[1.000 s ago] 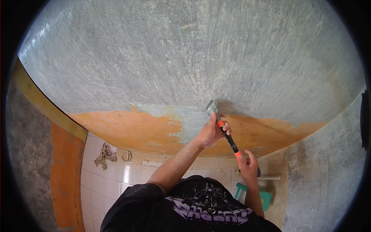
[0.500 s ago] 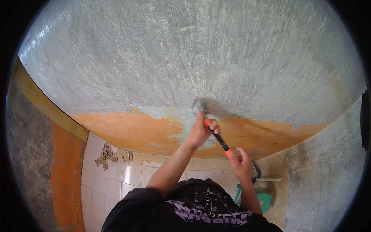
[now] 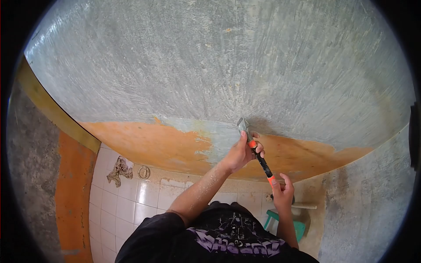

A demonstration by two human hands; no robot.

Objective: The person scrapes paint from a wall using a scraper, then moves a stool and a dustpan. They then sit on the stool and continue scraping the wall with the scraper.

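A scraper [image 3: 262,161] with a black and orange handle and a grey metal head slants up to the wall, its head at the grey surface just above the orange band. My left hand [image 3: 239,154] is closed round the upper handle, with the thumb up near the head. Lower down, my right hand [image 3: 283,193] grips the orange end of the handle. The wall [image 3: 175,79] is rough grey above, and orange paint [image 3: 166,142] with a ragged edge covers its lower part. Pale dust speckles my left forearm.
A crumpled cloth [image 3: 119,171] and a round ring [image 3: 144,172] lie on the white tiled floor [image 3: 125,208]. A green stool [image 3: 299,229] stands at the lower right, near a pale stick [image 3: 305,206]. Side walls rise left and right.
Both hands and the scraper have shifted right and slightly down in view. The camera view has also moved a little. Both hands have kept their hold on the handle.
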